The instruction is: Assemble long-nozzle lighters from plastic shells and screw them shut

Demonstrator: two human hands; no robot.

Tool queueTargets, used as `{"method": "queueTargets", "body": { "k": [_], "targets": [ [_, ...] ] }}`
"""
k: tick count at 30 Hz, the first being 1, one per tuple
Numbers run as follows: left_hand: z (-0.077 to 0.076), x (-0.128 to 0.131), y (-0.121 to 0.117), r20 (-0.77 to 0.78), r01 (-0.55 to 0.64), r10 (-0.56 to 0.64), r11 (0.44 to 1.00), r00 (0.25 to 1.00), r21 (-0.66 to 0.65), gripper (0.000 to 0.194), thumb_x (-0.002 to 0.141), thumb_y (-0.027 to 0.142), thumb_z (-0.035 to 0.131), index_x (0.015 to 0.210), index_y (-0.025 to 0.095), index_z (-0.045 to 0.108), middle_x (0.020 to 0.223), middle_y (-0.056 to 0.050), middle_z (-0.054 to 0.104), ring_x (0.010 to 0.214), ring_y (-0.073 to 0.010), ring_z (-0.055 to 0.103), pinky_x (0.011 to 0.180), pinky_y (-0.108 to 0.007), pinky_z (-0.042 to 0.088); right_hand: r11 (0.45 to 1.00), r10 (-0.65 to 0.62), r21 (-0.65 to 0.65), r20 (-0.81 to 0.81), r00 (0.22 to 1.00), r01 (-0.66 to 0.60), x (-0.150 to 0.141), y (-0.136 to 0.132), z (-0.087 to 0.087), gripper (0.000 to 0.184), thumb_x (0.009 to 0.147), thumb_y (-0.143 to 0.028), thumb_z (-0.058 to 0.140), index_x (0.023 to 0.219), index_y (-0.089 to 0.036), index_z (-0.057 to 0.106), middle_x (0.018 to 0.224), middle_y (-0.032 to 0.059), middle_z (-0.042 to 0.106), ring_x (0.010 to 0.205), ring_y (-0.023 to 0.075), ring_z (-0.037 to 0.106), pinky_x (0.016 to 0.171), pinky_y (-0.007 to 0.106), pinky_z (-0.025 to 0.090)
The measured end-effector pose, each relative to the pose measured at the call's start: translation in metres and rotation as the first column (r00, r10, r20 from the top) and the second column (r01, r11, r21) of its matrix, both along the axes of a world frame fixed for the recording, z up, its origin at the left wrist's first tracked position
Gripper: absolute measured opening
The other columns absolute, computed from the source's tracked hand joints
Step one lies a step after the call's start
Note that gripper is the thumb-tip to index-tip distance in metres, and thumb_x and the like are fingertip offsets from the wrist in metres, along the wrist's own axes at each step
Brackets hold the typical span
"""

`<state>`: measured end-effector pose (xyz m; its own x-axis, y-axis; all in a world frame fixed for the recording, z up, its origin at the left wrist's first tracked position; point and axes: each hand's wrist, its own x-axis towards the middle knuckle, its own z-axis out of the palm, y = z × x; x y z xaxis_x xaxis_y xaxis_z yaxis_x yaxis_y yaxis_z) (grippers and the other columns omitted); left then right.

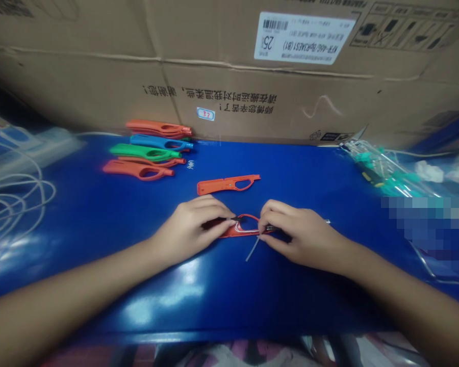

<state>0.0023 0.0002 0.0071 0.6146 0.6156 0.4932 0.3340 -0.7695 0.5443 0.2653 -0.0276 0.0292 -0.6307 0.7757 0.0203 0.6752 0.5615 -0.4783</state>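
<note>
An orange lighter casing half (pixel 248 233) lies low over the blue table between my two hands, with its finger loop facing up. A thin white wire (pixel 238 228) runs along the inside of it. My left hand (pixel 195 224) is closed around the handle end, thumb and forefinger at a small black part (pixel 236 219). At the narrow end, my right hand (pixel 296 232) pinches the casing, covering most of that end. From under its fingertips a thin clear tube (pixel 252 248) sticks out toward me. Beyond my hands lies the other orange casing half (pixel 224 185), its hollow side up.
Stacked orange, blue and green lighter casings (pixel 145 152) lie at the back left, beside several small screws (pixel 190 164). A large cardboard box (pixel 214 76) walls off the back. White cable (pixel 19 193) coils at left; bagged metal-and-green parts (pixel 390 171) lie at right.
</note>
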Motion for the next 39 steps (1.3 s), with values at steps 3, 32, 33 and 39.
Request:
{"method": "queueTargets", "body": {
  "k": [3, 32, 33, 39],
  "targets": [
    [0.001, 0.002, -0.001, 0.0, 0.006, -0.006, 1.0, 1.0, -0.01, 0.01, 0.093, 0.017, 0.068, 0.098, 0.016, 0.076, 0.094, -0.006, 0.075, 0.087, -0.0151, 0.069, 0.08, -0.027, 0.057, 1.0, 0.001, 0.016, 0.016, 1.0, -0.001, -0.001, 0.0, 0.0, 0.002, 0.096, -0.023, 0.057, 0.096, -0.023, 0.059, 0.103, 0.0, 0.06, 0.074, 0.0117, 0.056, 0.064, 0.025, 0.038],
    [0.019, -0.001, -0.021, -0.286, -0.053, 0.044, 0.998, 0.957, -0.023, 0.025, 0.099, 0.022, 0.057, 0.116, 0.019, 0.075, 0.105, -0.01, 0.07, 0.095, -0.0221, 0.065, 0.084, -0.038, 0.057, 1.0, 0.007, -0.014, 0.037, 0.999, -0.007, -0.001, 0.001, 0.001, 0.005, 0.098, -0.025, 0.055, 0.098, -0.022, 0.059, 0.105, 0.0018, 0.062, 0.076, 0.0129, 0.056, 0.065, 0.027, 0.036],
    [0.019, -0.001, -0.021, -0.297, -0.052, 0.048, 0.999, 0.954, -0.008, 0.025, 0.099, 0.022, 0.057, 0.116, 0.02, 0.074, 0.104, -0.009, 0.07, 0.095, -0.0221, 0.066, 0.084, -0.038, 0.057, 1.0, 0.006, -0.013, 0.039, 0.999, -0.006, -0.001, 0.001, 0.001, 0.005, 0.098, -0.025, 0.055, 0.098, -0.022, 0.059, 0.105, 0.0018, 0.062, 0.076, 0.013, 0.056, 0.065, 0.027, 0.036],
    [0.014, -0.002, -0.016, -0.219, -0.044, 0.057, 0.997, 0.974, 0.062, 0.018, 0.099, 0.02, 0.058, 0.105, 0.015, 0.075, 0.098, -0.008, 0.072, 0.09, -0.0195, 0.067, 0.079, -0.033, 0.059, 1.0, 0.01, -0.008, 0.035, 0.999, -0.01, -0.001, 0.001, 0.001, 0.006, 0.099, -0.025, 0.054, 0.098, -0.022, 0.059, 0.104, 0.0022, 0.062, 0.074, 0.0127, 0.055, 0.063, 0.026, 0.035]
  ]
}}
